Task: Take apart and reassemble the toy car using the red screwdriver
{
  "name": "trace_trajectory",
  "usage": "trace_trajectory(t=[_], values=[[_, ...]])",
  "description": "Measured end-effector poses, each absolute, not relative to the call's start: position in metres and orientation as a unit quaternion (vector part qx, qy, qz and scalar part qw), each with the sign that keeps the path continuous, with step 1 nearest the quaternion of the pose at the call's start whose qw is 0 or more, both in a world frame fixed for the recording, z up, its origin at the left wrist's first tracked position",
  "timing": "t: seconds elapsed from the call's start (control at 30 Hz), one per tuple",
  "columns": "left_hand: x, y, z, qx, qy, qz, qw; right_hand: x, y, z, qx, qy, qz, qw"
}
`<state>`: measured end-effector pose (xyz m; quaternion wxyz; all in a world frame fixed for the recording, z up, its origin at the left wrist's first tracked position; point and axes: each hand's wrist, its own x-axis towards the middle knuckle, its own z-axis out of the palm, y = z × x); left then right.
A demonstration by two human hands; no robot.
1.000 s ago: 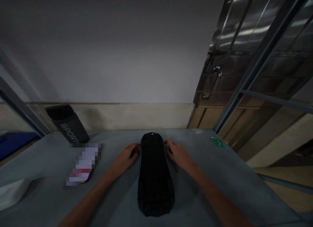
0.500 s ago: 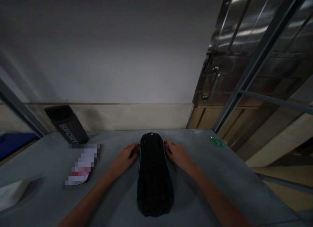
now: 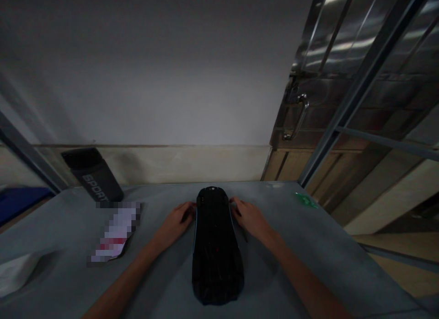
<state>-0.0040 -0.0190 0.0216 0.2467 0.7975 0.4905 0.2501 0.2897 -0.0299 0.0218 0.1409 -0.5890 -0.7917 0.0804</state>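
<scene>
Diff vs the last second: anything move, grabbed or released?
Nothing visibly moved, apart from a slight shift of the whole view; no visible grab or release. Left hand and right hand stay on either side of the black object's far end. SPORT bottle and green item: same spots.

"How's the light reaching you?"
"Dim. Your wall [image 3: 161, 90] fades darker toward the top, and the metal door [image 3: 346, 53] glares in streaks."
"And sharpness?"
"You get soft detail, coarse pixel blocks [image 3: 118, 225] at left, and edges stretched wide."
</scene>
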Motion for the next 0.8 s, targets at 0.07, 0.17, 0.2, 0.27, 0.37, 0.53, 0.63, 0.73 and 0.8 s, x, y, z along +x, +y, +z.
trace_trajectory(t=[0.07,0.17,0.2,0.27,0.37,0.53,0.63,0.73,0.8], values=[[-0.0042,-0.0191,0.0216,0.796,0.492,0.251,0.247,0.2896,-0.0305,0.0229,-0.587,-0.793,0.082,0.141],[-0.0046,-0.0194,0.0217,0.798,0.490,0.248,0.248,0.2895,-0.0309,0.0241,-0.589,-0.792,0.084,0.140],[-0.0046,-0.0194,0.0218,0.799,0.488,0.248,0.249,0.2894,-0.0310,0.0243,-0.590,-0.791,0.084,0.140],[-0.0046,-0.0195,0.0222,0.799,0.485,0.250,0.252,0.2891,-0.0312,0.0247,-0.593,-0.789,0.084,0.138],[-0.0041,-0.0194,0.0232,0.796,0.488,0.255,0.250,0.2887,-0.0313,0.0251,-0.595,-0.788,0.084,0.134],[-0.0038,-0.0208,0.0242,0.799,0.485,0.259,0.245,0.2889,-0.0302,0.0243,-0.594,-0.790,0.087,0.127],[-0.0046,-0.0216,0.0221,0.799,0.478,0.272,0.243,0.2888,-0.0296,0.0235,-0.595,-0.789,0.086,0.123],[-0.0053,-0.0192,0.0207,0.795,0.477,0.287,0.242,0.2883,-0.0301,0.0238,-0.596,-0.789,0.086,0.123],[-0.0050,-0.0172,0.0243,0.789,0.481,0.297,0.241,0.2879,-0.0311,0.0249,-0.596,-0.789,0.086,0.124]])
